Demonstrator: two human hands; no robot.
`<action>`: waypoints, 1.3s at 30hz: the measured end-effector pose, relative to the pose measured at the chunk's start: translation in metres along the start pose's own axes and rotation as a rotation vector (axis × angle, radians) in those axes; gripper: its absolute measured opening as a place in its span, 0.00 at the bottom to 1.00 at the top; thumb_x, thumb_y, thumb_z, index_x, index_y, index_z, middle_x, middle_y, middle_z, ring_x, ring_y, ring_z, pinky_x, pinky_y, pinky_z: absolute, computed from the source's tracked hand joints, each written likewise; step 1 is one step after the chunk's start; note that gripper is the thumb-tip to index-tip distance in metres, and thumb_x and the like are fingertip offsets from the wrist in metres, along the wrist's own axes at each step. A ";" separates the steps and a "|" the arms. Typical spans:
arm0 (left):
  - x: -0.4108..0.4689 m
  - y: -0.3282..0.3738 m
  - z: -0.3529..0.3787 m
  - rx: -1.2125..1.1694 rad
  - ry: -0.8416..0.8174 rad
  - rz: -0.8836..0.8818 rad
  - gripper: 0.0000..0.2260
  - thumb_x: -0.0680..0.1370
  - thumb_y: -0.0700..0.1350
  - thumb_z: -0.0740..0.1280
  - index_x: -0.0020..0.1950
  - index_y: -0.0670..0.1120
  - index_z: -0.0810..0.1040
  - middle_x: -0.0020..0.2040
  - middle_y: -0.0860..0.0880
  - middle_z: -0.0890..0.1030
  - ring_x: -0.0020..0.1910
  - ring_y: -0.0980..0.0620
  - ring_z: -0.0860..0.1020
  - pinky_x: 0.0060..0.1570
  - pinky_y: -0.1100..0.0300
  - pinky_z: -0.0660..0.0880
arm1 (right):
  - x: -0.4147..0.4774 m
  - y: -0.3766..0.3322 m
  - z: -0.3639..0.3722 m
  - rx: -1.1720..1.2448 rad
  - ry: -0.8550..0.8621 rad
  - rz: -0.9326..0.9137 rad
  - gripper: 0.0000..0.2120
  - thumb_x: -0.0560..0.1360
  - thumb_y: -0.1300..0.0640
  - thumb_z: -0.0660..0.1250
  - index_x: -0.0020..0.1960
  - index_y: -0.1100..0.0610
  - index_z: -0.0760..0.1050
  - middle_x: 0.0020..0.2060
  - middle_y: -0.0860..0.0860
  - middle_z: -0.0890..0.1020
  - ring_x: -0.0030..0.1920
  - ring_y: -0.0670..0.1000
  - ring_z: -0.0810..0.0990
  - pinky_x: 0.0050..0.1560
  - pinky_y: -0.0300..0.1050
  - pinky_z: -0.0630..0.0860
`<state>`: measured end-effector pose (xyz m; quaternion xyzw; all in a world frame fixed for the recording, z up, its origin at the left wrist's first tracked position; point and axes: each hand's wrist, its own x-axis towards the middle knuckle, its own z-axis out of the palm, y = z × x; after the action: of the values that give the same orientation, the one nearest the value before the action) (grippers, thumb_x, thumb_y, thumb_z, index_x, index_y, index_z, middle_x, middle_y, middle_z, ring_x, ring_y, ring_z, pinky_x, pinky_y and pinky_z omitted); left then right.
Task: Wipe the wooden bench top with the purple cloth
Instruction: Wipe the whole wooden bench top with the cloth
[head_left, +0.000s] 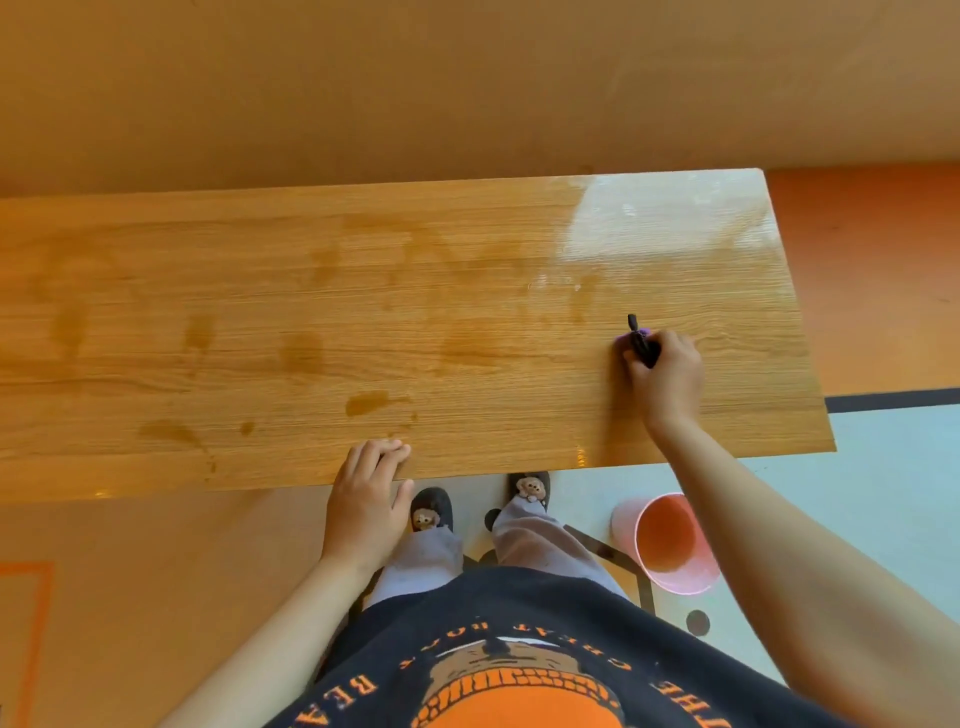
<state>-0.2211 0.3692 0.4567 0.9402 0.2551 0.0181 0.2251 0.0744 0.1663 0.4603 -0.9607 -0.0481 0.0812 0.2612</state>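
The wooden bench top (322, 322) stretches across the view, with damp patches over its left and middle parts and a bright glare at the far right corner. My right hand (667, 371) presses down on the right part of the bench, fingers closed on a small bunched purple cloth (640, 340) with a dark part sticking out; most of the cloth is hidden under the hand. My left hand (366, 493) rests on the bench's near edge, fingers curled over it, holding nothing else.
A pink bucket (670, 543) stands on the floor to the right of my feet (431, 509). The bench's right end (800, 332) lies just past my right hand. A wall runs behind the bench.
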 end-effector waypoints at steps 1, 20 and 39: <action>0.002 0.002 -0.001 -0.008 0.002 -0.020 0.17 0.70 0.37 0.75 0.58 0.40 0.80 0.55 0.46 0.78 0.57 0.46 0.74 0.58 0.52 0.74 | -0.004 -0.008 0.005 0.005 0.006 0.019 0.11 0.73 0.59 0.69 0.53 0.62 0.75 0.50 0.59 0.77 0.52 0.60 0.75 0.51 0.48 0.69; 0.043 0.081 0.073 0.067 0.018 0.041 0.20 0.76 0.50 0.57 0.66 0.42 0.68 0.64 0.43 0.73 0.66 0.45 0.67 0.65 0.48 0.69 | 0.083 0.009 -0.020 0.061 -0.069 -0.057 0.11 0.73 0.54 0.70 0.50 0.60 0.76 0.47 0.56 0.76 0.49 0.58 0.76 0.47 0.49 0.71; 0.044 0.082 0.079 0.120 0.030 0.017 0.22 0.75 0.49 0.57 0.67 0.42 0.67 0.65 0.43 0.71 0.66 0.44 0.68 0.65 0.47 0.66 | 0.110 -0.029 0.003 -0.037 -0.226 -0.503 0.10 0.73 0.54 0.69 0.50 0.59 0.75 0.46 0.56 0.76 0.46 0.57 0.74 0.41 0.43 0.62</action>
<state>-0.1328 0.2949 0.4178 0.9538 0.2510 0.0187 0.1642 0.1801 0.2073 0.4585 -0.9079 -0.3154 0.1198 0.2487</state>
